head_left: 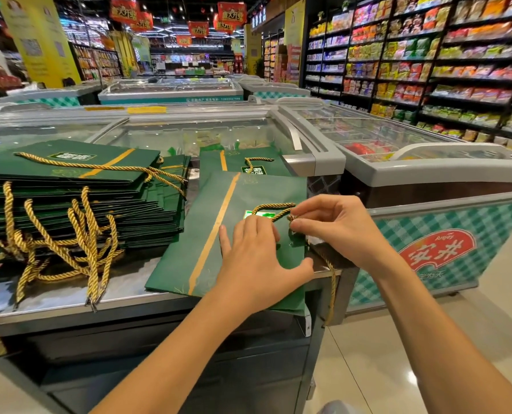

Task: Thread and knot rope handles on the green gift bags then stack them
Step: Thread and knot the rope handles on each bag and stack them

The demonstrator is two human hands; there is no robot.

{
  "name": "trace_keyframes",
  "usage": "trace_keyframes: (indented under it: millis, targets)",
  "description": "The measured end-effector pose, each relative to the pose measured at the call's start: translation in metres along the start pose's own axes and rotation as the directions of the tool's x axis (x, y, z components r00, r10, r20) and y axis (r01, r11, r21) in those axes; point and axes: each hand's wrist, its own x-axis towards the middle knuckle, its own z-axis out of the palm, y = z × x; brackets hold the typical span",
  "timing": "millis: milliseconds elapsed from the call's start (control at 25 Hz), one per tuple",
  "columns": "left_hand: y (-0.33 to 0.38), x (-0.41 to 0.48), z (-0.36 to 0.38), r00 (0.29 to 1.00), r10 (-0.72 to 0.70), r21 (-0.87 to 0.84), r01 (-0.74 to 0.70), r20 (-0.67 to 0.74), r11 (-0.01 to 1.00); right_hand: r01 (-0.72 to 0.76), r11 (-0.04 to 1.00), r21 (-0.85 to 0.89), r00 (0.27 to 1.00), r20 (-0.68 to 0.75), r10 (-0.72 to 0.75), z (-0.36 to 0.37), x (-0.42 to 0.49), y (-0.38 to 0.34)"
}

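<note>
Left hand (pixel 257 258), fingers straight, pins the flat green paper gift bag (pixel 201 234); right hand (pixel 338 231), nearer its right edge, pinches the twisted gold rope (pixel 274 206) end there

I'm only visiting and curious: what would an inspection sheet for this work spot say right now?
Surface: metal counter, carrying the bags.
Job's things: green bag lies flat in front, with a gold rope looped on it; a stretch of rope hangs over the counter edge. Stack of bags at left, ropes dangling. More bags lie behind.
Clutter: nothing seen.
Hands: left hand presses flat on the green bag; right hand pinches the gold rope near the bag's edge.
Cables: nothing seen.
Surroundings: supermarket aisle, chest freezers, shelves of packets at right.
</note>
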Motion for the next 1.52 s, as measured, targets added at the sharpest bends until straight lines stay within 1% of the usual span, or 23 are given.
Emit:
trace_keyframes:
  millis: [120,240,320,800,1040,1120,1200,1320,1400,1440,1520]
  targets:
    - [-0.010,-0.004,-0.002,0.999,0.038,-0.102,-0.040,-0.028,0.994,0.036,0.999,-0.023,0.998,0.060,-0.035,0.001,-0.001,-0.001]
    - [-0.012,-0.005,-0.002,0.997,0.051,-0.153,-0.060,-0.064,0.986,0.072,0.995,-0.063,0.991,0.117,-0.065,0.001,-0.001,-0.003]
    - [-0.012,-0.005,-0.001,0.997,0.048,-0.186,-0.058,-0.060,0.981,0.085,0.991,-0.100,0.989,0.129,-0.071,0.001,0.000,-0.003]
    - [-0.010,-0.006,-0.002,0.998,0.040,-0.216,-0.049,-0.046,0.975,0.058,0.986,-0.153,0.987,0.155,-0.034,0.004,0.005,0.000]
    - [-0.009,-0.007,-0.003,0.998,0.044,-0.215,-0.054,-0.047,0.975,0.098,0.970,-0.223,0.979,0.195,-0.054,0.002,0.007,0.000]
    - [-0.010,-0.007,-0.003,0.997,0.055,-0.243,-0.068,-0.059,0.968,0.115,0.969,-0.217,0.973,0.221,-0.066,0.000,0.007,0.001]
    - [-0.011,-0.008,-0.004,0.995,0.053,-0.309,-0.077,-0.086,0.948,0.103,0.973,-0.208,0.973,0.226,-0.055,0.000,0.006,0.001]
    - [-0.011,-0.009,-0.009,0.992,0.014,-0.422,-0.066,-0.124,0.904,0.061,0.982,-0.177,0.981,0.191,-0.027,0.001,0.003,-0.001]
    - [-0.011,-0.009,-0.012,0.991,0.003,-0.480,-0.066,-0.131,0.875,0.081,0.985,-0.154,0.987,0.151,-0.058,0.001,0.000,-0.002]
    - [-0.011,-0.009,-0.013,0.991,0.003,-0.505,-0.069,-0.132,0.860,0.097,0.986,-0.137,0.991,0.109,-0.082,0.001,-0.001,-0.002]
    - [-0.013,-0.010,-0.014,0.992,0.004,-0.549,-0.074,-0.129,0.833,0.113,0.991,-0.076,0.993,-0.017,-0.114,0.001,-0.005,-0.001]
